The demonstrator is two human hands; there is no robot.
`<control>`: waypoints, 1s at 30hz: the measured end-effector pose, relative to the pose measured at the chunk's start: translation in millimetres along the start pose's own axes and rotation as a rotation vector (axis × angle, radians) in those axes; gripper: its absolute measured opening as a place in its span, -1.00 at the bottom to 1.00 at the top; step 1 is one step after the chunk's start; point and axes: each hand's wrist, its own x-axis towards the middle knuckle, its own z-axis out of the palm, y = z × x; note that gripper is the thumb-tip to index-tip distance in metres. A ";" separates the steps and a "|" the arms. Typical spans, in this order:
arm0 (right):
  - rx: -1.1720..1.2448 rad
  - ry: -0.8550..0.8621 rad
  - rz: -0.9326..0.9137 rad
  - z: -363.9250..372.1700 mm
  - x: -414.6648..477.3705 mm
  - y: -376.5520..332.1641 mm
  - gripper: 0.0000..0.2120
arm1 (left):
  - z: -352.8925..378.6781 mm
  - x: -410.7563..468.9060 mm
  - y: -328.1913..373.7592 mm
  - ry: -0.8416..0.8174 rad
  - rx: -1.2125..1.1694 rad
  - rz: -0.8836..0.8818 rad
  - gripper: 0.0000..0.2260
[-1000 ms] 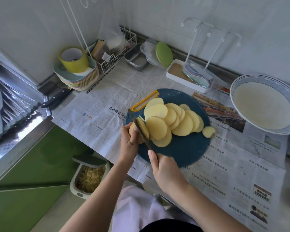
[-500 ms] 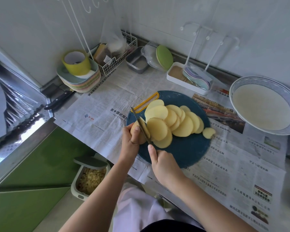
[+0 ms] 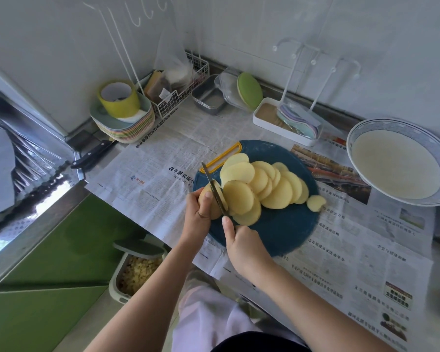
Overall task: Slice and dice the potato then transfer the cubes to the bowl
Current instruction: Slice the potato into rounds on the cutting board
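Counter's covered in printed newspaper sheets (image 3: 163, 153). On them sits a round dark-blue cutting board with a yellow handle slot (image 3: 277, 232), and well off to its right a wide white bowl with a blue patterned rim (image 3: 396, 166). A fanned row of pale yellow round potato slices (image 3: 277, 191) lies across the board. The right hand (image 3: 244, 245) is wrapped around the handle of a thin steel knife (image 3: 212, 189), blade down in the uncut potato end (image 3: 215, 212) at the board's left edge. The left hand (image 3: 196, 222) grips that end, thumb on top.

Matt newspaper (image 3: 163, 158), glossy bowl (image 3: 366, 133), shiny metal knife (image 3: 215, 190)
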 end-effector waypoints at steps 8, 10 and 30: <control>-0.014 0.021 0.004 6.0 6.5 4.3 -0.44 | -1.5 0.4 11.8 0.002 -0.002 -0.023 -0.78; 0.045 -0.014 0.055 2.4 11.1 0.2 -0.42 | -2.1 1.6 5.9 -0.005 0.000 -0.050 -0.63; 0.012 -0.037 0.145 8.4 27.4 1.4 -0.44 | -12.3 13.2 3.6 -0.041 0.004 -0.109 -0.64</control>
